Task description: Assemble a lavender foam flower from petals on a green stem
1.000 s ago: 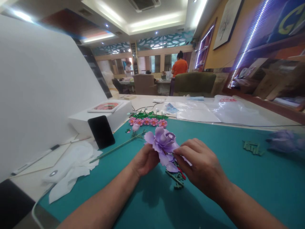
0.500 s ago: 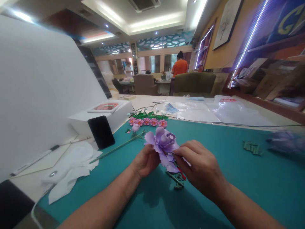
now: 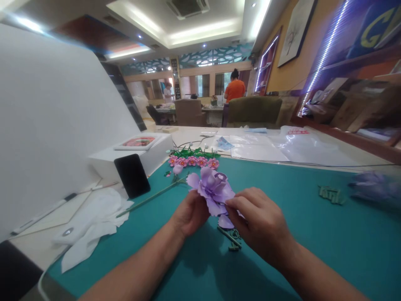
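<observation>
A purple artificial flower (image 3: pixel 214 186) with wide petals is held above the green mat (image 3: pixel 313 242). My left hand (image 3: pixel 191 213) is closed around its underside from the left, and some of its fingers are hidden beneath the petals. From the right, my right hand (image 3: pixel 257 221) pinches a petal at the flower's lower right edge. Below the bloom, partly covered by it and by my right hand, a loose purple petal (image 3: pixel 226 222) shows. Small dark green stem pieces (image 3: pixel 231 238) lie on the mat just under it.
Behind the flower sit a row of pink flowers (image 3: pixel 191 161) and a long green stem (image 3: pixel 153 195). A black phone (image 3: pixel 132 175) leans on a white box (image 3: pixel 150 154) at left, near white tissue (image 3: pixel 90 234). Green pieces (image 3: pixel 330 194) and a purple bundle (image 3: pixel 374 186) lie right. A person in orange (image 3: pixel 234 88) stands far back.
The flower has shifted slightly left and turned a little in my hands. A red piece seen below it before is now out of sight. The whole view has moved slightly.
</observation>
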The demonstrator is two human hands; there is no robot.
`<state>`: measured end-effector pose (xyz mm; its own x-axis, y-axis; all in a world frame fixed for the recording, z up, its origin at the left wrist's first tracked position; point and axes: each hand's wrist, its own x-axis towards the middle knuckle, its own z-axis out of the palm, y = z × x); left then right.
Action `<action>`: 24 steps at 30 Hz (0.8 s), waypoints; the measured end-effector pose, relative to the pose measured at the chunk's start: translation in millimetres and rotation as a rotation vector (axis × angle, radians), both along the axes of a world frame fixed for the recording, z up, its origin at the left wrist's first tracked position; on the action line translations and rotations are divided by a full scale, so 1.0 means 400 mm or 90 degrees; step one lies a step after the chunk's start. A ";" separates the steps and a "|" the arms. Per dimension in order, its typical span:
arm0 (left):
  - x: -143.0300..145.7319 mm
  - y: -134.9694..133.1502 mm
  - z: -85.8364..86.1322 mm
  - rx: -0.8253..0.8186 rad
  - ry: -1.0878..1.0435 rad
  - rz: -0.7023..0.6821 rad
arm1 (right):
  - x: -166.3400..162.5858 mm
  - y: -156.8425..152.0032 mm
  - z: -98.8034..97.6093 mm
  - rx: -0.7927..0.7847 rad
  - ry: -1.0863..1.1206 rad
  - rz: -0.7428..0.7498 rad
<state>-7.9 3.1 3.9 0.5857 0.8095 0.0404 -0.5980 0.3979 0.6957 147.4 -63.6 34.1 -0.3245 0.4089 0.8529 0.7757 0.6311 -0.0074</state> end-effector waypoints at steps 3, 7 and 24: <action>0.003 -0.004 0.004 -0.004 -0.001 0.003 | -0.002 -0.001 -0.002 0.014 -0.003 -0.008; 0.005 -0.006 0.007 -0.026 -0.005 0.013 | -0.003 -0.002 -0.001 0.019 -0.003 -0.002; -0.004 -0.005 -0.013 -0.062 -0.042 -0.024 | -0.005 -0.001 0.001 0.022 0.003 0.013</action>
<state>-9.4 1.2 -1.4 0.6149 0.7886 0.0030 -0.6246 0.4848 0.6122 145.5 -63.8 34.5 -0.3288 0.3731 0.8675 0.7626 0.6467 0.0109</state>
